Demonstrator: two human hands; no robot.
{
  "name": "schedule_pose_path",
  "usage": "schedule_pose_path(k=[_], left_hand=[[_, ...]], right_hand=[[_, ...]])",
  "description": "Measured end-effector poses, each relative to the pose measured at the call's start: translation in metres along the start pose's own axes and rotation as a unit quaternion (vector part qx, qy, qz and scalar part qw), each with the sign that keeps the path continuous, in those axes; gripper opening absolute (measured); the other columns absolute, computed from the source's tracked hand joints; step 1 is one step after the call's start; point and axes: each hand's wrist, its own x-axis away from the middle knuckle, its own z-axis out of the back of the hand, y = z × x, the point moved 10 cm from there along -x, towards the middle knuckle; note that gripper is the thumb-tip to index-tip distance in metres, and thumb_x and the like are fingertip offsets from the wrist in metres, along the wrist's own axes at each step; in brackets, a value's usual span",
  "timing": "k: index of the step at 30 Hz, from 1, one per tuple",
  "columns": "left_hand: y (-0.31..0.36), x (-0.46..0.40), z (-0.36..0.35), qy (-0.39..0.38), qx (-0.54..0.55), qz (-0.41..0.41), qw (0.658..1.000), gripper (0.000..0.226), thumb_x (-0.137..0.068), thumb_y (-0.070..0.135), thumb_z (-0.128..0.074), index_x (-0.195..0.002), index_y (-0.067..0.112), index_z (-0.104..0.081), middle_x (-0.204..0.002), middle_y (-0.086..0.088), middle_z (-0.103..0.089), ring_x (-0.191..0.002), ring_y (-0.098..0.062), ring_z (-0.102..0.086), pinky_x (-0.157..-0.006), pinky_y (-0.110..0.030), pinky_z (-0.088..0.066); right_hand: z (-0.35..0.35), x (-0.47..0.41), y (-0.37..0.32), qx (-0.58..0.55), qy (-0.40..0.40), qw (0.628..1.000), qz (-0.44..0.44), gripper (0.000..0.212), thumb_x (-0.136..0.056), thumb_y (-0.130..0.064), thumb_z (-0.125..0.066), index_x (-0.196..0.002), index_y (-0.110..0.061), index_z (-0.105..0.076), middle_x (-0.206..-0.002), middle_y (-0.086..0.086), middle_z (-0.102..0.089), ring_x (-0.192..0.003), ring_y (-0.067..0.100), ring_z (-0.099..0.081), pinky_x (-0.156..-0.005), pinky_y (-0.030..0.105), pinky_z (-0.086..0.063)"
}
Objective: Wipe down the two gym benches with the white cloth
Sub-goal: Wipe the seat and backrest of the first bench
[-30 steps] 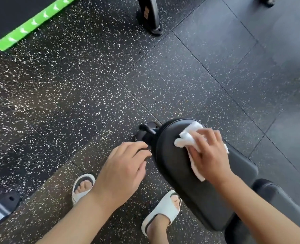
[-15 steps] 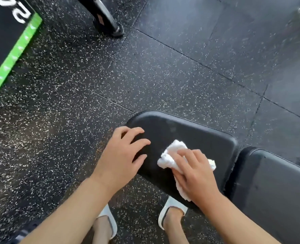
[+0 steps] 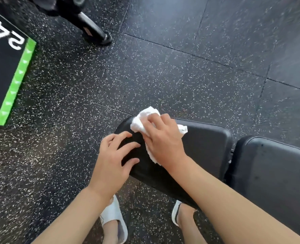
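A black padded gym bench fills the lower right: its seat pad (image 3: 207, 143) lies in the middle and a second pad (image 3: 272, 169) adjoins it on the right. The crumpled white cloth (image 3: 146, 117) lies on the seat pad's far left corner. My right hand (image 3: 163, 140) lies over the cloth, grips it and presses it onto the pad. My left hand (image 3: 114, 159) rests on the pad's left end with its fingers spread and holds nothing.
The floor is black speckled rubber tile (image 3: 163, 76). A black mat with a green border (image 3: 20, 78) lies at the left. A black machine leg with a foot (image 3: 98, 34) stands at the top. My feet in white slippers (image 3: 115, 219) stand under the bench.
My right hand has slid the cloth from the middle of the seat pad to its far left corner. My left hand stays on the pad's left end.
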Motion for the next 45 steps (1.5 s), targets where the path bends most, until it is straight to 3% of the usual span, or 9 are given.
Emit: schedule_pose_path(k=[6, 11, 15, 18, 22, 26, 33, 40, 45], left_hand=[[0.001, -0.005, 0.003, -0.049, -0.009, -0.031, 0.998, 0.046, -0.081, 0.031, -0.089, -0.124, 0.034, -0.072, -0.146, 0.014, -0.051, -0.129, -0.022, -0.037, -0.115, -0.028, -0.029], [-0.002, -0.002, 0.006, -0.088, -0.018, -0.097, 0.991, 0.055, -0.08, 0.029, -0.091, -0.132, 0.034, -0.072, -0.15, 0.011, -0.049, -0.127, -0.025, -0.038, -0.112, -0.026, -0.029], [-0.004, 0.0, 0.007, -0.139, -0.04, -0.139, 0.98, 0.055, -0.085, 0.02, -0.087, -0.137, 0.031, -0.07, -0.154, 0.007, -0.047, -0.131, -0.026, -0.036, -0.112, -0.011, -0.023], [-0.005, -0.007, 0.013, -0.157, -0.031, -0.138, 0.977, 0.038, -0.091, 0.008, -0.079, -0.125, 0.023, -0.074, -0.153, 0.007, -0.052, -0.133, -0.023, -0.037, -0.104, 0.004, -0.019], [-0.006, -0.013, 0.023, -0.154, -0.038, -0.134, 0.978, 0.019, -0.092, 0.004, -0.072, -0.097, 0.022, -0.072, -0.146, 0.007, -0.059, -0.133, -0.019, -0.046, -0.113, -0.026, -0.036], [0.0, -0.007, 0.017, -0.153, -0.104, -0.154, 0.971, 0.024, -0.091, 0.01, -0.076, -0.112, 0.021, -0.077, -0.147, 0.002, -0.06, -0.134, -0.023, -0.049, -0.114, -0.026, -0.03], [0.006, 0.006, 0.009, -0.18, -0.157, -0.131, 0.962, 0.041, -0.084, 0.011, -0.085, -0.124, 0.018, -0.076, -0.158, -0.001, -0.052, -0.132, -0.03, -0.053, -0.111, -0.041, -0.043], [0.021, -0.007, 0.013, -0.202, -0.214, -0.16, 0.942, 0.032, -0.088, 0.018, -0.08, -0.119, 0.022, -0.077, -0.15, 0.003, -0.055, -0.133, -0.024, -0.052, -0.108, -0.041, -0.046], [0.07, -0.002, -0.02, -0.24, -0.223, -0.318, 0.89, 0.042, -0.092, 0.017, -0.073, -0.134, 0.022, -0.068, -0.151, 0.004, -0.051, -0.135, -0.022, -0.044, -0.113, -0.041, -0.043]], right_hand=[[0.019, 0.096, 0.006, 0.015, -0.043, 0.998, 0.045, 0.036, -0.095, -0.021, -0.067, -0.131, -0.014, -0.065, -0.119, 0.001, -0.059, -0.086, 0.028, -0.054, -0.066, 0.044, -0.047], [0.052, 0.122, 0.053, 0.073, 0.061, 0.987, -0.133, 0.029, -0.098, -0.019, -0.068, -0.126, -0.014, -0.072, -0.113, 0.007, -0.066, -0.084, 0.033, -0.051, -0.071, 0.051, -0.049], [0.04, 0.132, 0.028, 0.097, 0.178, 0.92, -0.336, 0.031, -0.095, -0.016, -0.071, -0.126, -0.014, -0.073, -0.115, 0.009, -0.066, -0.084, 0.034, -0.052, -0.073, 0.05, -0.046], [-0.002, 0.113, -0.045, 0.066, 0.159, 0.933, -0.314, 0.036, -0.095, -0.022, -0.064, -0.129, -0.014, -0.069, -0.118, 0.008, -0.066, -0.085, 0.031, -0.052, -0.071, 0.047, -0.045], [-0.022, 0.108, -0.09, 0.044, 0.116, 0.961, -0.247, 0.042, -0.085, -0.017, -0.071, -0.127, -0.013, -0.069, -0.112, 0.006, -0.067, -0.081, 0.029, -0.053, -0.062, 0.044, -0.045], [0.002, 0.14, -0.057, 0.102, 0.122, 0.958, -0.239, 0.036, -0.086, -0.014, -0.066, -0.122, -0.012, -0.073, -0.109, 0.007, -0.069, -0.075, 0.031, -0.053, -0.059, 0.045, -0.045], [0.055, 0.212, 0.022, 0.113, 0.2, 0.867, -0.442, 0.029, -0.097, -0.022, -0.058, -0.123, -0.016, -0.069, -0.116, 0.009, -0.065, -0.082, 0.031, -0.049, -0.067, 0.048, -0.045], [0.007, 0.157, -0.076, 0.055, 0.15, 0.939, -0.306, 0.039, -0.079, -0.011, -0.075, -0.117, -0.019, -0.074, -0.11, 0.0, -0.07, -0.077, 0.025, -0.056, -0.059, 0.038, -0.044], [0.026, 0.213, -0.035, 0.079, 0.21, 0.899, -0.375, 0.035, -0.085, -0.011, -0.071, -0.119, -0.017, -0.075, -0.111, 0.004, -0.07, -0.076, 0.03, -0.055, -0.06, 0.044, -0.047]])
